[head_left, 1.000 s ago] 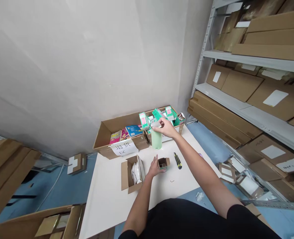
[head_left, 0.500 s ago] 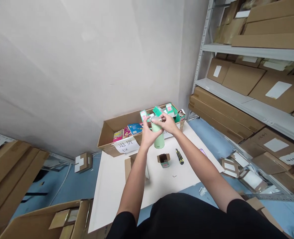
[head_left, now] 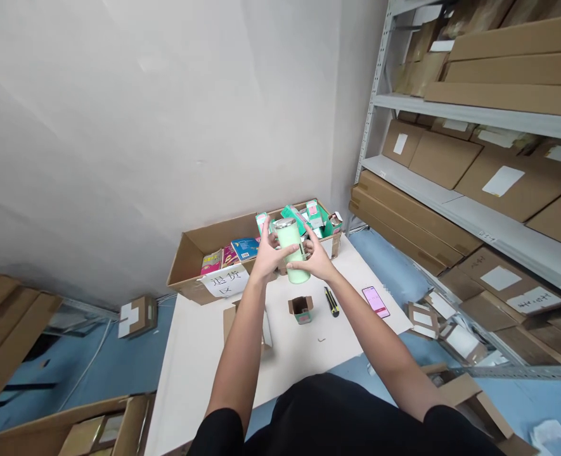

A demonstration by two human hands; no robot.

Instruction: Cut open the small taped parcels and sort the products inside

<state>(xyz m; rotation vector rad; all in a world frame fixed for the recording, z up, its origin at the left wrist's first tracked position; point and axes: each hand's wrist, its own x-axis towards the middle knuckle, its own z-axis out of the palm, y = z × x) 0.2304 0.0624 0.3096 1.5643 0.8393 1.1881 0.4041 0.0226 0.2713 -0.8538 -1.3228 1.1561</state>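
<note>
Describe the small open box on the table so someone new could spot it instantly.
Find the white table. On it, nearer the person than the pale green cup, the small box stands between a partly hidden carton and a black-and-yellow cutter. Unlike the plain brown carton, it is green outside, its brown flaps open.

A white table (head_left: 194,370) bears an open carton (head_left: 178,278) at its far edge, with a smaller brown carton (head_left: 229,326), partly hidden, nearer the front. To the right of that stand a small open green box (head_left: 303,316), then a utility knife (head_left: 331,302) and, well apart, a lit phone (head_left: 376,302). A thin curved scrap (head_left: 321,340) lies near the front edge. On the blue floor (head_left: 111,364) sits a taped box (head_left: 142,316); the grey shelf (head_left: 451,107) carries long cartons (head_left: 503,99).
</note>
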